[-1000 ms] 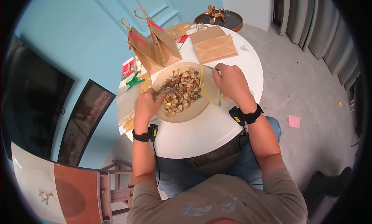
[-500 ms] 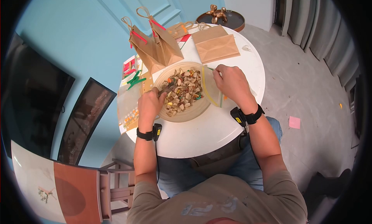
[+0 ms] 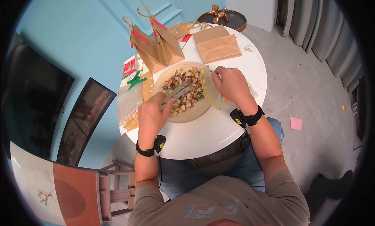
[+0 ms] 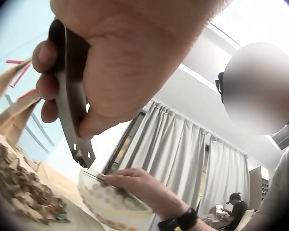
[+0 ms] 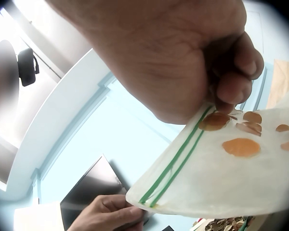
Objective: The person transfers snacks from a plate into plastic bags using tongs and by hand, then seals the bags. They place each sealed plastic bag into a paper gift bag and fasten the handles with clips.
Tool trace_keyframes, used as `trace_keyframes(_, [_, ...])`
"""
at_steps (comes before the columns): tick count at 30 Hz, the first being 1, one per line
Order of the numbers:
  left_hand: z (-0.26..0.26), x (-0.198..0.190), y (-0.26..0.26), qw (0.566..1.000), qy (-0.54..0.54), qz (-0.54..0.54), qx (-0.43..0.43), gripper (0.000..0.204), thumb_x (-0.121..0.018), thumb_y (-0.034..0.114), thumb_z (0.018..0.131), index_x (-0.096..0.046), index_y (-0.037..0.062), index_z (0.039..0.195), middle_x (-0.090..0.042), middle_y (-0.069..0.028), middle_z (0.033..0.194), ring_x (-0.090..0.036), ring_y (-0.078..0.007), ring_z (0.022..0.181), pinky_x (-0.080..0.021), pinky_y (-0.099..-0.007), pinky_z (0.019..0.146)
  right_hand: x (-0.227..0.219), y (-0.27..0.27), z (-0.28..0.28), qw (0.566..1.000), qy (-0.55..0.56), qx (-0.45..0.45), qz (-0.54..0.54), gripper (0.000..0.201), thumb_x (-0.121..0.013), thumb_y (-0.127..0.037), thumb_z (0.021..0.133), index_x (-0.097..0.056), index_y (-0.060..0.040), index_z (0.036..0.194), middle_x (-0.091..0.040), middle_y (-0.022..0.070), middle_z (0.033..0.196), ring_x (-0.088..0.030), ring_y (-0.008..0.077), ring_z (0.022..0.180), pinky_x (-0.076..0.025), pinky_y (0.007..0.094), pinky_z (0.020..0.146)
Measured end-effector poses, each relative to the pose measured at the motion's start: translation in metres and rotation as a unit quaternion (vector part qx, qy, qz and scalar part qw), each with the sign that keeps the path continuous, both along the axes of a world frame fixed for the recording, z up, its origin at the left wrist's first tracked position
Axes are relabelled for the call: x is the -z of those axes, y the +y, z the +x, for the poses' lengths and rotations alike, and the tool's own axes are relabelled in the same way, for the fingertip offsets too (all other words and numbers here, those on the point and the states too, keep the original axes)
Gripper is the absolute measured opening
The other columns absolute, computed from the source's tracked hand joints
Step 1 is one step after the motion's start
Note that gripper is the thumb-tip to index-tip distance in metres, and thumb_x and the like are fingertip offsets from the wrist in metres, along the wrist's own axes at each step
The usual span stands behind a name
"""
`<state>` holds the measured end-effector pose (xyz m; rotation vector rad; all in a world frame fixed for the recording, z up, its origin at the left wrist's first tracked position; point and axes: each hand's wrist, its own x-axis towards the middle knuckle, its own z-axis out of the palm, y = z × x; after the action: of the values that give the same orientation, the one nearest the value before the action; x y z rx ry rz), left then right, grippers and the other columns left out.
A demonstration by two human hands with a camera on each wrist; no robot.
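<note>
My left hand [image 3: 153, 112] grips metal tongs [image 3: 176, 93], held over a round, shallow bowl [image 3: 186, 119]. A heap of dried, shell-like tan and brown pieces [image 3: 188, 103], with a few orange, yellow and green bits, lies in the bowl. In the left wrist view, a small dark bit shows between the tips of the tongs [image 4: 70, 96]. My right hand [image 3: 233, 86] pinches the edge of a clear zip bag [image 3: 211, 91] at the bowl's right side. The bag [image 5: 216, 178] has green zip lines and orange spots; its mouth faces the bowl.
Two upright brown paper bags [image 3: 154, 50] stand behind the bowl, and a folded one [image 3: 218, 46] lies to their right. Green clips [image 3: 136, 81] lie at the left of the white round table [image 3: 195, 142]. Another person [image 4: 237, 207] sits in the background.
The left hand has brought the tongs up from the left of the heap and rightward, their tips nearer the zip bag. The right hand keeps its place with the bag.
</note>
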<state>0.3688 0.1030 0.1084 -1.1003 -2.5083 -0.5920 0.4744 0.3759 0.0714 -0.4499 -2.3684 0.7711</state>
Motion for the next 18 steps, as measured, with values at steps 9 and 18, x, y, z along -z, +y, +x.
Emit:
trace_keyframes(9, [0.029, 0.001, 0.023, 0.996, -0.019, -0.010, 0.085, 0.034, -0.090, 0.029, 0.093, -0.079, 0.0000, 0.106, -0.078, -0.0209, 0.087, -0.078, -0.0363, 0.073, -0.060, -0.0446, 0.068, -0.003, 0.002, 0.002, 1.000, 0.011, 0.012, 0.004, 0.029, -0.066, -0.018, 0.104, -0.078, 0.0032, 0.089, -0.072, 0.0307, 0.078, -0.074, 0.0493, 0.075, -0.061, 0.0551, 0.078])
trace_keyframes(18, [-0.049, 0.033, 0.023, 0.999, 0.009, -0.040, 0.009, 0.044, -0.085, 0.039, 0.095, -0.079, -0.0035, 0.105, -0.077, -0.0246, 0.084, -0.077, -0.0432, 0.078, -0.060, -0.0500, 0.073, -0.002, 0.005, 0.005, 1.000, 0.009, 0.013, 0.005, 0.030, -0.065, -0.018, 0.105, -0.078, 0.0028, 0.087, -0.073, 0.0305, 0.078, -0.074, 0.0494, 0.075, -0.061, 0.0553, 0.079])
